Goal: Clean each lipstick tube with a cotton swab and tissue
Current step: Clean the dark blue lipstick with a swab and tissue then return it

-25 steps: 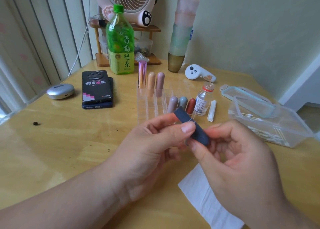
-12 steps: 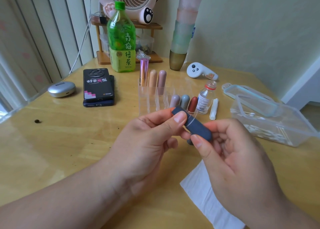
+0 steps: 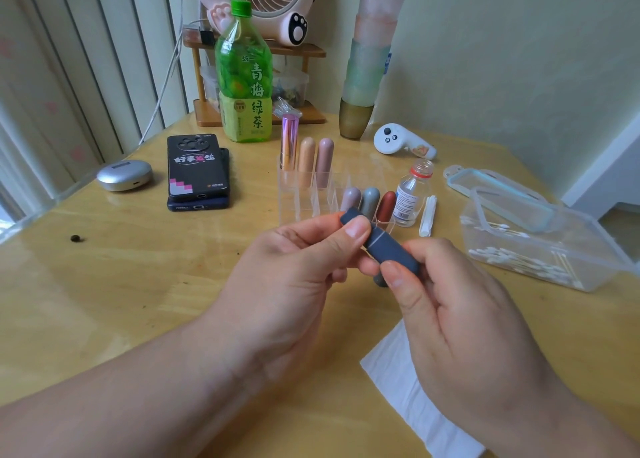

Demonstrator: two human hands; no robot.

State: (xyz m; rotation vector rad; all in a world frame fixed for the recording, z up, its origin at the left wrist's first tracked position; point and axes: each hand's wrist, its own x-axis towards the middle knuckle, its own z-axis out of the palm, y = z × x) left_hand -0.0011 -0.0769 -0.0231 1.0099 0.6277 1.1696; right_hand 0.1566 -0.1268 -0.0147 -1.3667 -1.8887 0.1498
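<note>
Both hands hold a dark blue lipstick tube (image 3: 384,244) above the table. My left hand (image 3: 304,267) pinches its upper end between thumb and fingers. My right hand (image 3: 460,315) grips its lower end. A seam shows across the tube's middle. A white tissue (image 3: 398,385) lies on the table under my right hand. Behind, a clear organizer (image 3: 304,194) holds several more lipstick tubes (image 3: 370,199). A clear box of cotton swabs (image 3: 533,263) stands at the right.
A small clear bottle with a red neck (image 3: 412,194) and a white stick (image 3: 427,215) stand beside the organizer. Two stacked phones (image 3: 197,170), a silver case (image 3: 124,175), a green tea bottle (image 3: 244,77), a white controller (image 3: 401,141), a box lid (image 3: 498,194).
The tube and both hands have stayed almost in place; my left thumb has slid a little along the tube's upper end.
</note>
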